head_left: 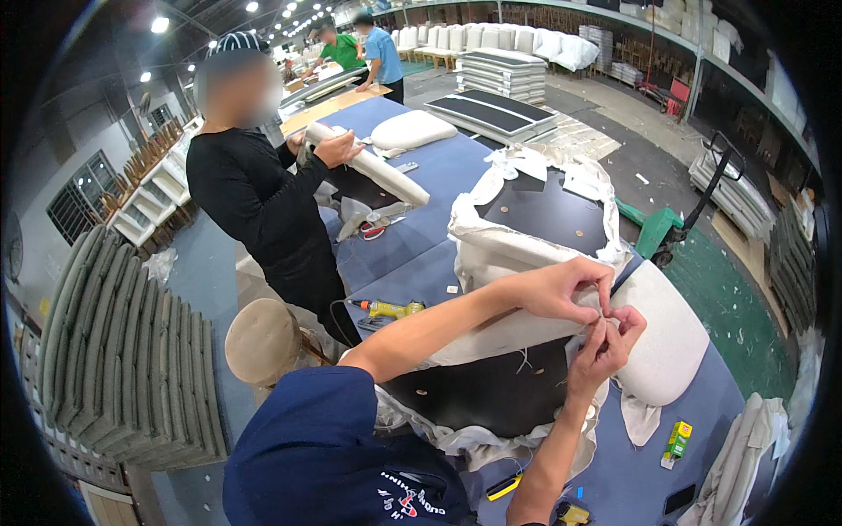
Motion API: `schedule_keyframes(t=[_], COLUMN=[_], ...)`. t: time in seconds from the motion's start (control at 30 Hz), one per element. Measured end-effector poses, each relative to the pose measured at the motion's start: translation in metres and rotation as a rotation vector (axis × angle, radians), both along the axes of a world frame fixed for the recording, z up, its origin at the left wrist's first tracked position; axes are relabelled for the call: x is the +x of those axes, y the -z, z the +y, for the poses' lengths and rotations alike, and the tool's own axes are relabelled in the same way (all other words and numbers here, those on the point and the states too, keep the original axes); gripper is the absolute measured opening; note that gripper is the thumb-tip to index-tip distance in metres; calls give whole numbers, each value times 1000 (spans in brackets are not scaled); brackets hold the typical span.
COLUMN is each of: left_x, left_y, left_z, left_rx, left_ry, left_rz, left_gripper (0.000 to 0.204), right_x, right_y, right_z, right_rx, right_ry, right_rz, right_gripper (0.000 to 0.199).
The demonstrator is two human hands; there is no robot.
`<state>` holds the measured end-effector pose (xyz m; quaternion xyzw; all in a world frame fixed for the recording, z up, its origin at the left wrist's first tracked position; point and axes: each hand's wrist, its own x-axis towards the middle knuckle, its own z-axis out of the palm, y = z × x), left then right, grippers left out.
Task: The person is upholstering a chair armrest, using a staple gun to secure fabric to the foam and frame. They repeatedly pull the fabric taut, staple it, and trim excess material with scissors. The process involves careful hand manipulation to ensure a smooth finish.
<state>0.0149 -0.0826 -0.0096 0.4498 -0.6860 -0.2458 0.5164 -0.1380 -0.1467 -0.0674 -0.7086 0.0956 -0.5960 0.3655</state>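
My left hand and my right hand meet fingertip to fingertip at the far right end of a cream-covered chair piece. Both pinch the cream fabric there; whether a thread is also between the fingers is too small to see. The chair piece has a black underside panel with loose cream cloth around its edge. Close by on the right lies a smooth cream cushion. Behind my hands rests a second chair piece with a black panel and rumpled fabric edges.
On the blue table lie a yellow power driver, red-handled scissors, a yellow utility knife, a green-yellow box and a phone. A co-worker holds another padded piece across the table. Grey panels stand stacked at left.
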Motion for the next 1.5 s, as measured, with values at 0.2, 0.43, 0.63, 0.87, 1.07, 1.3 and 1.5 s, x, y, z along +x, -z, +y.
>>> schedule_keyframes(t=[0.2,0.43,0.63,0.87,1.07,1.3,1.5], left_x=[-38,-8,-25,-116,-167,-200,-182], left_y=[-7,13,5,-6,16,15,9], left_z=[-4,-11,-24,-66,-97,-114,-95], left_rx=[-69,-18,152,-32,6,-14,-3], left_ry=[-96,-370,-402,-148,-87,-75,-51], left_rz=[-97,-211,-342,-418,-419,-482,-426], left_gripper=[20,22,24,25,31,38,44], right_x=[-22,-63,-285,-436,-425,-503,-364], right_y=[13,21,257,393,360,288,142], right_z=[-9,-11,-10,76,29,-42,14], right_rx=[1,36,519,328,394,647,1130], right_ry=[53,47,449,1262,897,348,481], right_rz=[7,360,455,1359,1388,738,377], right_gripper=[25,32,24,74,61,25,28])
